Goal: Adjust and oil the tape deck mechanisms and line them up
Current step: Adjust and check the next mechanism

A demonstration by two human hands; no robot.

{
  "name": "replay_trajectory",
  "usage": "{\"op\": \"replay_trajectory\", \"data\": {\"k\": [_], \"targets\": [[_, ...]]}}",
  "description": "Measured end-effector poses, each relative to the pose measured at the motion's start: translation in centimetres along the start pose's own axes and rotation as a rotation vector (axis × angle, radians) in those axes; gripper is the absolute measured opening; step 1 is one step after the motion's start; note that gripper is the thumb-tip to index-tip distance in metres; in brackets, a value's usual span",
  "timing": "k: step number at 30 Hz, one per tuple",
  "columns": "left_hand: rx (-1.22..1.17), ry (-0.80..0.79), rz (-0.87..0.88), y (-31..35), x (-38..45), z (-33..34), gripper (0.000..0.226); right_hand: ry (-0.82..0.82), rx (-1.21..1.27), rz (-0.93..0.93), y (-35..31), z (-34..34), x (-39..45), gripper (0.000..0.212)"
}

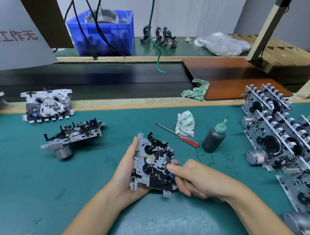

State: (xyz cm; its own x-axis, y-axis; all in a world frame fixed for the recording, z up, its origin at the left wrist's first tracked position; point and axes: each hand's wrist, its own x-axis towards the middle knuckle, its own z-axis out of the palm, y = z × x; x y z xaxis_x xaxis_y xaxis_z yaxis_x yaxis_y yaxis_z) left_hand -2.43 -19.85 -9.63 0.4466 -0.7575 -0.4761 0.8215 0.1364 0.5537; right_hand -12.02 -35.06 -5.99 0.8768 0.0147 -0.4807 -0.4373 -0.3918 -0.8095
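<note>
Nearest me, left hand cups the tape deck mechanism above the worktop, long axis away from me. Right hand pinches its right edge. Oil bottle stands beyond, right-hand side, so nearer that hand.

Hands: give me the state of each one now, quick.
Left hand: holds the grey metal tape deck mechanism, cradled from beneath.
Right hand: fingertips pinch a part on the mechanism's right edge.
</note>
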Motion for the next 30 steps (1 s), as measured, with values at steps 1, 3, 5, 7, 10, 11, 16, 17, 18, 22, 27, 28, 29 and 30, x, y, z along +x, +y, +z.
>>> {"op": "replay_trajectory", "data": {"k": [1, 3, 5, 7, 10, 11, 16, 17, 18, 22, 27, 28, 29, 30], "targets": [[-0.008, 0.008, 0.01, 0.0, 0.1, 0.1, 0.073, 0.005, -0.016, 0.004, 0.0, -0.1, 0.0, 0.068], [-0.022, 0.017, 0.018, -0.1, 0.0, 0.2, 0.071, -0.006, -0.039, 0.021, -0.1, -0.3, 0.1, 0.068], [-0.023, 0.021, 0.021, -0.2, 0.0, 0.3, 0.071, -0.026, -0.053, 0.032, -0.1, -0.5, 0.2, 0.067], [-0.016, 0.018, 0.018, -0.2, -0.1, 0.4, 0.071, -0.045, -0.062, 0.033, 0.0, -0.7, 0.1, 0.065], [-0.002, 0.011, 0.021, -0.1, -0.3, 0.6, 0.071, -0.065, -0.08, 0.025, 0.0, -0.9, 0.0, 0.064], [0.005, 0.011, 0.023, -0.1, -0.3, 0.7, 0.071, -0.07, -0.085, 0.021, 0.0, -0.9, 0.0, 0.065], [0.018, 0.02, 0.012, 0.0, -0.5, 0.7, 0.074, -0.049, -0.091, -0.009, 0.0, -0.8, 0.0, 0.067], [0.015, 0.018, 0.009, 0.0, -0.6, 0.6, 0.075, -0.029, -0.09, -0.019, 0.1, -0.5, 0.0, 0.068], [0.005, 0.012, 0.008, 0.0, -0.7, 0.5, 0.078, -0.001, -0.081, -0.027, 0.3, -0.2, 0.0, 0.068], [-0.097, -0.033, 0.056, -0.2, -1.2, 0.6, 0.086, 0.136, 0.107, -0.049, 0.6, -0.3, -0.1, 0.066], [-0.223, -0.032, 0.081, -0.1, -1.3, 0.9, 0.101, 0.446, 0.141, -0.043, 0.9, -2.1, 0.2, 0.04], [-0.223, -0.036, 0.072, -0.1, -1.3, 0.7, 0.101, 0.543, -0.048, -0.033, 1.2, -2.1, 0.3, 0.037], [-0.207, -0.05, 0.06, -0.1, -1.2, 0.5, 0.101, 0.633, -0.27, -0.014, 1.6, -1.9, 0.3, 0.035], [-0.178, -0.07, 0.047, -0.1, -1.2, 0.3, 0.1, 0.713, -0.493, 0.01, 1.7, -1.7, 0.2, 0.031]]}}
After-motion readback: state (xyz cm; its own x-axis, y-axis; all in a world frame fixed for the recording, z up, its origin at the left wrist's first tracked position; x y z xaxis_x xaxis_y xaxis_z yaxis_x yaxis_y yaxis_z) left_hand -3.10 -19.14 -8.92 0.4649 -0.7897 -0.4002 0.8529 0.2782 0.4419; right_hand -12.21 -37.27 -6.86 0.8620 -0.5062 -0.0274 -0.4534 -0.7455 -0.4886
